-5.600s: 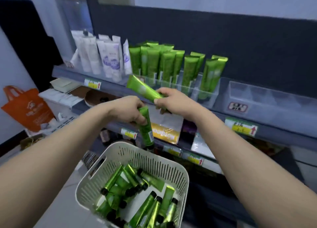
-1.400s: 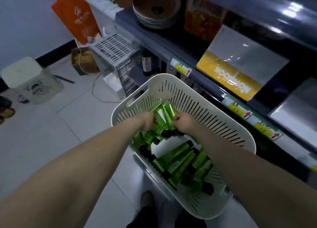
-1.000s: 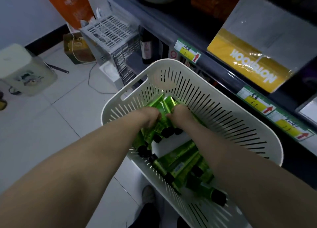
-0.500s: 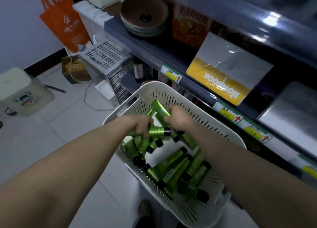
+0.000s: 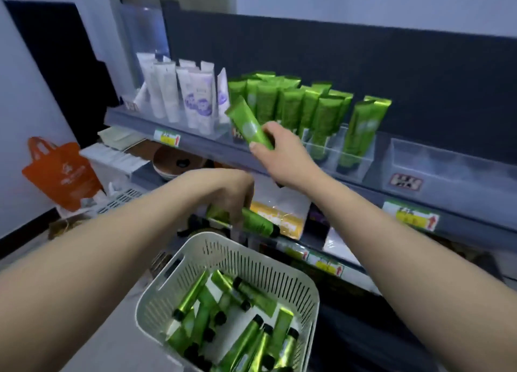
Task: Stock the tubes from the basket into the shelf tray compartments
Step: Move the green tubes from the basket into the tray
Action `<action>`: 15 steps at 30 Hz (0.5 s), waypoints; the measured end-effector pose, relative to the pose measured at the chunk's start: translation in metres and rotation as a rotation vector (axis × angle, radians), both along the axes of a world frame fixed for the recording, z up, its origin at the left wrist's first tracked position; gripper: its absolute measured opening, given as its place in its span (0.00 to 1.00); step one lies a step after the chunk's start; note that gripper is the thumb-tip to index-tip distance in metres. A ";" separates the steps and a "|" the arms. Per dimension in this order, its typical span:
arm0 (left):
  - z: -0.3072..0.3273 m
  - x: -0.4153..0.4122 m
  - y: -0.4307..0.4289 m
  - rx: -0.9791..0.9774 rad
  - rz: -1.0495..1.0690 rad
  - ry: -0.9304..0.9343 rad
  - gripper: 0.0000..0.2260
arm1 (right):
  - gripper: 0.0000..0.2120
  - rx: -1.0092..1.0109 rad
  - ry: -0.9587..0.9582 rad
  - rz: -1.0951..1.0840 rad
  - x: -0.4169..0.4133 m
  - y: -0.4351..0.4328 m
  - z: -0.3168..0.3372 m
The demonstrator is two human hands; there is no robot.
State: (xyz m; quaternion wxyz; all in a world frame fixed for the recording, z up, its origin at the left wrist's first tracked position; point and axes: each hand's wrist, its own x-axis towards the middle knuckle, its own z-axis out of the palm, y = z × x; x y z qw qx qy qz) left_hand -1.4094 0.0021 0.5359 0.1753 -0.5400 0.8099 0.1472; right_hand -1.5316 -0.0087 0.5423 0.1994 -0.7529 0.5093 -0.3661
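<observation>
My right hand (image 5: 282, 159) grips a green tube (image 5: 247, 124) with its crimped end up and to the left, just in front of the clear shelf tray (image 5: 355, 159), where several green tubes stand upright. My left hand (image 5: 233, 191) hangs lower and holds another green tube (image 5: 257, 224) with a black cap pointing right. Below both hands is the white slotted basket (image 5: 305, 287), holding several green tubes (image 5: 240, 324) in a loose pile.
White and purple tubes (image 5: 179, 97) stand at the shelf's left end. An unfilled clear compartment (image 5: 447, 164) sits at the right end. Notebooks and a bowl (image 5: 173, 161) lie on the lower shelf. An orange bag (image 5: 63, 175) hangs at far left.
Both hands rose out of the basket, each with a green tube. The view swung up from the basket to the shelf, and my right hand now reaches toward the tray.
</observation>
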 end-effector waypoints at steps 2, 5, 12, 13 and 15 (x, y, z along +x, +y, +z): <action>0.038 -0.018 0.000 -0.100 -0.013 0.118 0.12 | 0.04 -0.069 -0.069 -0.058 -0.023 0.000 0.036; 0.088 -0.043 -0.002 -0.213 -0.022 0.299 0.08 | 0.05 -0.178 -0.160 -0.177 -0.065 -0.004 0.082; 0.169 -0.089 -0.024 -0.417 -0.035 0.637 0.09 | 0.08 -0.316 -0.371 -0.335 -0.165 -0.039 0.136; 0.176 -0.096 -0.030 -0.454 -0.025 0.657 0.09 | 0.08 -0.319 -0.391 -0.343 -0.177 -0.046 0.138; 0.186 -0.112 -0.042 -0.530 -0.003 0.699 0.08 | 0.07 -0.319 -0.422 -0.346 -0.198 -0.061 0.140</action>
